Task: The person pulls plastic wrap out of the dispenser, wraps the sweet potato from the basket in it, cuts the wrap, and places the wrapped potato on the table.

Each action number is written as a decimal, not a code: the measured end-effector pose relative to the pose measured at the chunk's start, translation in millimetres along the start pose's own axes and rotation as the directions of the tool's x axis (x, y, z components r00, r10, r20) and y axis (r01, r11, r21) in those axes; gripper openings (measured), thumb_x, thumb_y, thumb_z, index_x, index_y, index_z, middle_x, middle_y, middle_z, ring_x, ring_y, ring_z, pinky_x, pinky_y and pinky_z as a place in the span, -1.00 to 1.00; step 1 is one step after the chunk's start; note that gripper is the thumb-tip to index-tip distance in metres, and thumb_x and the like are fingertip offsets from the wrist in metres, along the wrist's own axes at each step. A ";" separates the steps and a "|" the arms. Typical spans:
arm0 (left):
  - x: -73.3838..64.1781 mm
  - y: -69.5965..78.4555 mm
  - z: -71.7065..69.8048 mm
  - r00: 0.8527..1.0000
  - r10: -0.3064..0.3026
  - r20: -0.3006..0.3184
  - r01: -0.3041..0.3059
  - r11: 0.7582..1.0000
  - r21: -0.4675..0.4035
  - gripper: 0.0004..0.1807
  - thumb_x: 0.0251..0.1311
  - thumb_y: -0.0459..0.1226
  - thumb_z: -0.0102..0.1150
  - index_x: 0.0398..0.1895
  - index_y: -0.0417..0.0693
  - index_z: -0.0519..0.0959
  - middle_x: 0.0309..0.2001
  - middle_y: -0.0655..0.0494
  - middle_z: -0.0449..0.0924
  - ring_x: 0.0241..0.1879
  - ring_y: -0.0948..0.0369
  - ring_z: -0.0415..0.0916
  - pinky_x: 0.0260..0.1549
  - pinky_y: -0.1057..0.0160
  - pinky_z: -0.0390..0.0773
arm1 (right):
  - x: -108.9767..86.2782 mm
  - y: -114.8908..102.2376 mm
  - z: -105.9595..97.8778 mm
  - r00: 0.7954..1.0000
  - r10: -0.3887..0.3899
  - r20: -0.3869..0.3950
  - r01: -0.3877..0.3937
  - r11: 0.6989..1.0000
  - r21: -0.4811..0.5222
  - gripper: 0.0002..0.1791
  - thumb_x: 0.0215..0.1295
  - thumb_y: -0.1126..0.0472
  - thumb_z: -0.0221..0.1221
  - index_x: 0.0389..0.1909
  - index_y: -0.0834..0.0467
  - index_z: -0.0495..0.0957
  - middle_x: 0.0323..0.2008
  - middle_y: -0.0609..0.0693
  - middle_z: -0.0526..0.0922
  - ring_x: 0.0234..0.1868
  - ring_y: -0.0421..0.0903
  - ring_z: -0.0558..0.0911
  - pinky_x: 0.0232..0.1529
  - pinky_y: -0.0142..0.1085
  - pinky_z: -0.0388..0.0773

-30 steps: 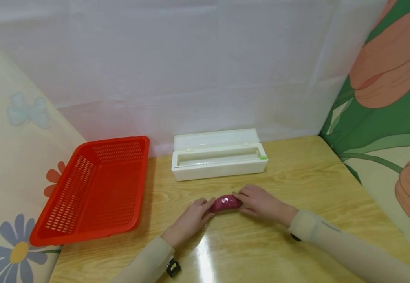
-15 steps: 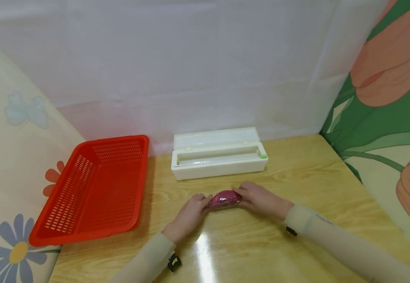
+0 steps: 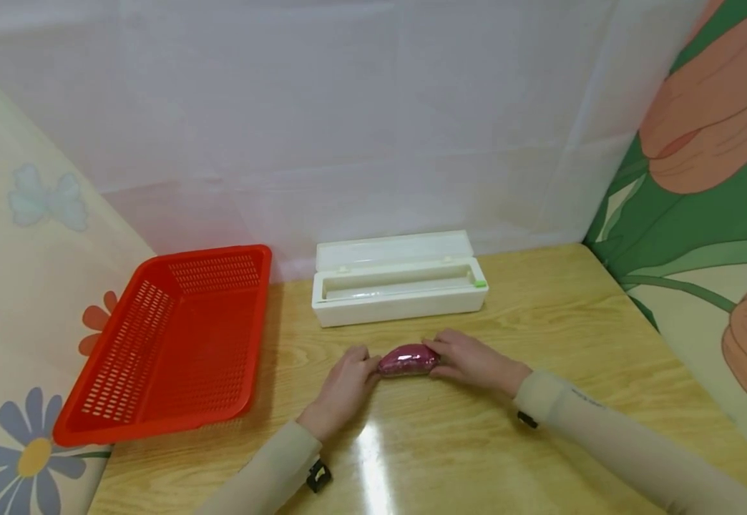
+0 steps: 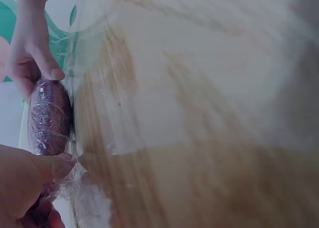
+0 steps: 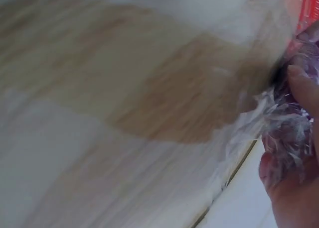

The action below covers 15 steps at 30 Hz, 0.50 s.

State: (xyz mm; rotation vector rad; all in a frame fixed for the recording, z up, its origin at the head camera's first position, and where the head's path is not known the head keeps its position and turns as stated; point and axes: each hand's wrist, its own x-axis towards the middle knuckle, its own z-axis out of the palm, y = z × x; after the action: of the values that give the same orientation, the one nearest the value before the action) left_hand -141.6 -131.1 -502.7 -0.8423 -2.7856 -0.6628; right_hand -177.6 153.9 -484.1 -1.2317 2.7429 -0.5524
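Observation:
A purple-red sweet potato [image 3: 408, 360], wrapped in shiny cling film, is held lengthwise over the wooden table between both hands. My left hand [image 3: 341, 386] pinches its left end, and my right hand [image 3: 474, 363] grips the right end. In the left wrist view, crinkled film gathers by the left thumb while the middle of the sweet potato [image 4: 50, 118] shows between the hands. Bunched cling film [image 5: 286, 126] lies across the right palm in the right wrist view. Just behind them stands a white cling film dispenser [image 3: 402, 309], lid raised, a green slider at its right end.
To the left, a large red plastic basket [image 3: 256, 343] with slotted walls sits on the wooden table [image 3: 541, 315]. A white cloth [image 3: 373, 129] hangs behind the table, with flower-printed panels at both sides.
Both hands have shifted slightly left and away from the body with the sweet potato. The sweet potato appears turned a little between the fingers. Basket and dispenser stay put.

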 end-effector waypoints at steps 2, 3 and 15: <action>-0.8 -0.8 0.6 1.000 -0.015 0.003 0.015 1.000 -0.015 -0.76 0.33 -0.33 0.37 0.02 -0.20 0.74 -0.36 0.17 0.37 -0.31 0.24 0.31 -0.33 0.28 0.48 | 1.6 -0.4 -0.2 1.000 0.023 0.008 -0.023 0.999 0.025 -0.30 0.37 0.04 0.36 0.37 0.39 0.46 -0.02 0.09 0.65 -0.04 -0.06 0.60 0.05 -0.17 0.64; -1.3 -1.3 0.9 1.000 -0.018 0.005 0.018 1.000 -0.019 -0.74 0.33 -0.33 0.37 0.05 -0.21 0.73 -0.34 0.16 0.39 -0.30 0.24 0.33 -0.31 0.27 0.51 | 2.4 -0.2 -0.3 0.999 0.032 0.012 -0.033 0.999 0.040 -0.30 0.37 0.04 0.36 0.37 0.38 0.46 -0.02 0.09 0.65 -0.03 -0.05 0.61 0.06 -0.16 0.64; -15.4 6.0 -3.7 0.997 -0.016 0.075 0.021 0.997 -0.069 -0.65 0.32 -0.37 0.35 0.14 -0.31 0.65 -0.26 0.02 0.58 -0.26 0.16 0.52 -0.23 0.20 0.66 | -8.7 -9.7 3.8 0.993 0.103 0.061 -0.116 0.953 0.280 -0.49 0.32 0.02 0.40 0.19 0.15 0.54 -0.08 -0.10 0.66 -0.08 -0.18 0.63 0.00 -0.24 0.66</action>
State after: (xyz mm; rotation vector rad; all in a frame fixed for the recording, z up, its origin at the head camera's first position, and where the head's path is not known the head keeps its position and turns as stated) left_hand -125.4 -135.8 -501.4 -0.8733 -2.8549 -0.7513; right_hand -164.1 153.2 -484.8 -1.0061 2.5601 -0.8574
